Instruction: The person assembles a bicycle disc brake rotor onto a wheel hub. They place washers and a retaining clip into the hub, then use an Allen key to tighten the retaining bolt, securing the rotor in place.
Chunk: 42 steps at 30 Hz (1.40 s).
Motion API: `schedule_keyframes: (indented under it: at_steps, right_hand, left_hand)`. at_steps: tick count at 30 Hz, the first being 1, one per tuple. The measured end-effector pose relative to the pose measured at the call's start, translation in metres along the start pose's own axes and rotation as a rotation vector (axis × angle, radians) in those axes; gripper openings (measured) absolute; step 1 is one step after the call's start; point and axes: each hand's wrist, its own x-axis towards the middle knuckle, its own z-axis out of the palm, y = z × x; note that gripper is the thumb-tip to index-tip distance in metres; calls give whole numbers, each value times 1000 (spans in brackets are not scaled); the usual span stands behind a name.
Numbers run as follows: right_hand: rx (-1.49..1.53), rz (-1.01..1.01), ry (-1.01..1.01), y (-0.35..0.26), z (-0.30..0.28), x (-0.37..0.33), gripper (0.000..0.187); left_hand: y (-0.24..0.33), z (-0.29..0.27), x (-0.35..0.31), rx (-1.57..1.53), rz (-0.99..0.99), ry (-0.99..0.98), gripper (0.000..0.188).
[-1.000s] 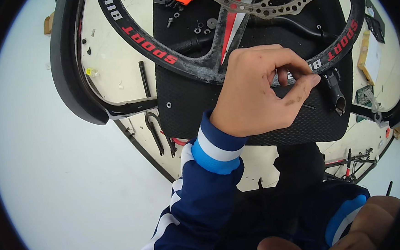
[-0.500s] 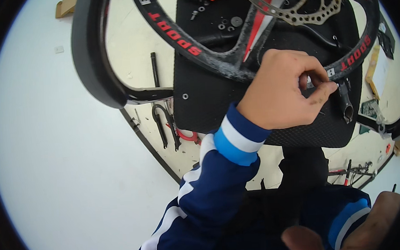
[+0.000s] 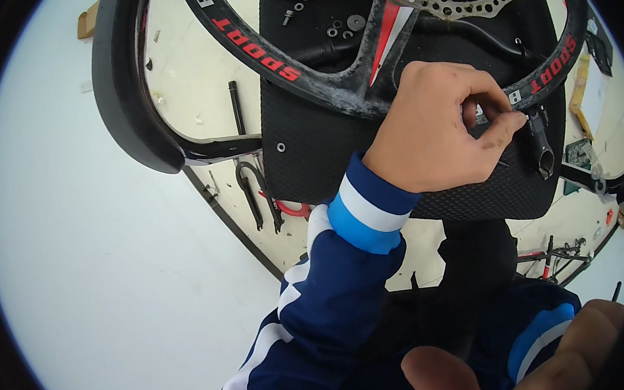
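My left hand point(image 3: 440, 126) is closed in a pinch at the near rim of a black bicycle wheel point(image 3: 275, 65) with red lettering and a red and white spoke. Whatever sits between thumb and forefinger is hidden. Just right of the fingertips lies a black handlebar stem point(image 3: 540, 145) with a round open clamp. A drilled metal brake disc point(image 3: 450, 4) shows at the wheel's middle. My right hand point(image 3: 585, 339) is raised close at the lower right. Its thumb stands off to the left, but the other fingers are bent and partly cut off. A thin dark rod shows above that hand.
Beneath the wheel is a black textured stool seat point(image 3: 317, 162) with a curved armrest point(image 3: 135, 98) on the left. Washers point(image 3: 334, 29), a bolt and a dark handlebar point(image 3: 484, 34) lie on the seat. Bicycle forks point(image 3: 251, 191) and a frame point(image 3: 555, 259) are on the floor.
The whole scene has shifted slightly left and up in view. My left hand keeps its pinch at the rim. The thumb of my right hand has moved left.
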Motion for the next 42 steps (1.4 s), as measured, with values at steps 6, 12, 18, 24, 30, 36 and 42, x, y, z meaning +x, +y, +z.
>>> schedule_keyframes:
  at_steps: [6, 12, 18, 24, 30, 36, 42]
  right_hand:
    - [11, -30, -15, -1, -3, 4, 30]
    - [0, -33, -4, 8, -11, 1, 33]
    - [16, -47, -5, 0, -7, 10, 35]
    - [11, -57, -9, 0, 1, 11, 38]
    - [2, -45, -9, 1, 1, 14, 41]
    - [10, -27, -29, -1, -8, 9, 44]
    - [-22, -15, -25, 2, -20, 5, 47]
  left_hand:
    - [2, -6, -4, 14, -16, 50, 10]
    - [2, -3, -3, 39, -29, 57, 13]
    - [0, -12, -7, 54, 11, 58, 13]
    - [-1, -7, -7, 56, -24, 42, 11]
    - [-3, -4, -5, 55, 15, 30, 12]
    - [-2, -4, -7, 47, -36, 27, 12]
    - [-1, -1, -2, 6, -79, 20, 14]
